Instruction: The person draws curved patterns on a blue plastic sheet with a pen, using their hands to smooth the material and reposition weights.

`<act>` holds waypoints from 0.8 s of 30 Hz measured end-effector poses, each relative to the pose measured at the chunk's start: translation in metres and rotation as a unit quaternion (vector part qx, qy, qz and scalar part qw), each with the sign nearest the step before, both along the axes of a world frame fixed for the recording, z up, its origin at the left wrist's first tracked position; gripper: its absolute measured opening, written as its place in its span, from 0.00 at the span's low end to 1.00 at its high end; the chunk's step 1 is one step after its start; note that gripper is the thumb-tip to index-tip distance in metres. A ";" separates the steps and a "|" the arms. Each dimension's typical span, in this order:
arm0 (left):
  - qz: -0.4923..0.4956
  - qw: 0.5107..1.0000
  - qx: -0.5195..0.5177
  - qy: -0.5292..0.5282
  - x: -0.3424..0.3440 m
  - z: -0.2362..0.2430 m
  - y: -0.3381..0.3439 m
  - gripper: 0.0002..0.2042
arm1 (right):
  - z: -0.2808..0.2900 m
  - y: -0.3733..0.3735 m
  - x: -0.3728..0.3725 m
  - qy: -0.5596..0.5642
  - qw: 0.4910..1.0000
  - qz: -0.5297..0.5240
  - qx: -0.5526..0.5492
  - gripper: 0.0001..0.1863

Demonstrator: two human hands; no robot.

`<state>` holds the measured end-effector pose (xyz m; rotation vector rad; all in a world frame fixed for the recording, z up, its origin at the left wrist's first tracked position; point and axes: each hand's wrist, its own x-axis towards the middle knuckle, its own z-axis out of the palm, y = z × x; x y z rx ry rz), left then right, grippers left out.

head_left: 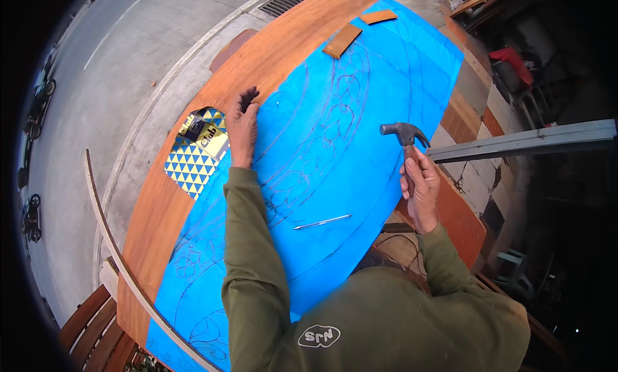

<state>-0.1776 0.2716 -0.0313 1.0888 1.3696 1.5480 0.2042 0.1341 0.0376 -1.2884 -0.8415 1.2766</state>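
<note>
My right hand grips a claw hammer by its brown handle, with the dark metal head raised over the right edge of a bright blue sheet. Curving dark line drawings cover much of that sheet. At the sheet's left edge, my left hand hovers over or rests on the wooden board, its fingers loosely bent and no object visible in them. Beside it lies a yellow and blue patterned packet. A slim pen lies on the sheet between my arms.
Two small wood blocks sit at the sheet's far end. A thin curved strip crosses the board's near left. A grey metal bar juts in from the right. Beyond the board's left side runs a paved road.
</note>
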 end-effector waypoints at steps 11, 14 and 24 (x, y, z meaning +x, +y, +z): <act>0.101 0.905 0.049 0.411 0.051 0.043 -0.210 0.09 | -0.004 -0.063 0.063 0.028 0.999 -0.009 -0.017 0.29; 0.102 0.895 0.014 0.433 0.070 0.036 -0.259 0.10 | -0.004 -0.078 0.074 0.014 1.000 -0.002 -0.023 0.29; -0.080 0.826 -0.068 0.554 0.063 0.039 -0.252 0.05 | -0.007 -0.089 0.095 0.020 0.999 0.021 -0.032 0.28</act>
